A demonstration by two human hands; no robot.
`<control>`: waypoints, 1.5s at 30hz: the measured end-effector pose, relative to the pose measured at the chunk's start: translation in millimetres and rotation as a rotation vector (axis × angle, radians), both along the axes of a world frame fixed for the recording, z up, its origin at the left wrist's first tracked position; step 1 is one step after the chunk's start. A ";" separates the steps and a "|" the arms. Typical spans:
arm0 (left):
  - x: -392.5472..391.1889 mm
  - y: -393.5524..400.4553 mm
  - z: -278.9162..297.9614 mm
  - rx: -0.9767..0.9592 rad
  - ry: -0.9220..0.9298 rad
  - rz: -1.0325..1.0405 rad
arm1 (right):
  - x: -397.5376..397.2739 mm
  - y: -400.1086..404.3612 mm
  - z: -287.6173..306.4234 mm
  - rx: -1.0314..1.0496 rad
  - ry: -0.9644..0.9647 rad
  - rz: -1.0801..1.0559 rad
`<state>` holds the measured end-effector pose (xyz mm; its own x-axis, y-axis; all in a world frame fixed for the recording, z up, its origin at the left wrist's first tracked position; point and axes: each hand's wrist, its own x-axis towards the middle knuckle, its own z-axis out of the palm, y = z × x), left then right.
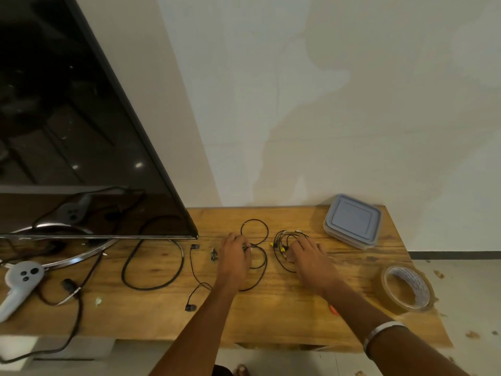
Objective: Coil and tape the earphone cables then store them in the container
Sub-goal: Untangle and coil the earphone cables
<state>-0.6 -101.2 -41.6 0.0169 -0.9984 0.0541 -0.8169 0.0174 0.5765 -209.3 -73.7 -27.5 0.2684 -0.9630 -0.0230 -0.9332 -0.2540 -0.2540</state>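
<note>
Tabletop (284, 316); cables (282, 248) half-hidden underhand.

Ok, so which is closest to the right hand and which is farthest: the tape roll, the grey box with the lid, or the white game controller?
From the right hand, in the head view:
1. Grey box, just beyond it to the right, at the table's back.
2. Tape roll, farther right, near the table's front edge. It is only a little farther than the box.
3. White game controller, far off at the table's left end.

A person's left hand (235, 249) grips a black earphone cable (254, 241) on a wooden table (271, 308), while the right hand (307, 255) rests fingers-down on a tangled earphone bundle (283, 244). Beyond the right fingertips sits a lidded grey container (352, 221); a tape roll (406, 287) lies nearby.
</note>
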 end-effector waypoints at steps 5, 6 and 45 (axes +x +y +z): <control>-2.1 3.9 13.5 0.061 0.075 0.014 | -13.3 0.7 13.9 0.001 0.013 -0.162; -2.9 4.5 16.3 0.068 0.090 0.017 | -16.4 1.1 16.8 -0.001 0.006 -0.199; -8.0 135.8 142.8 0.148 0.147 -0.324 | 19.7 110.2 146.0 0.468 -0.830 -0.238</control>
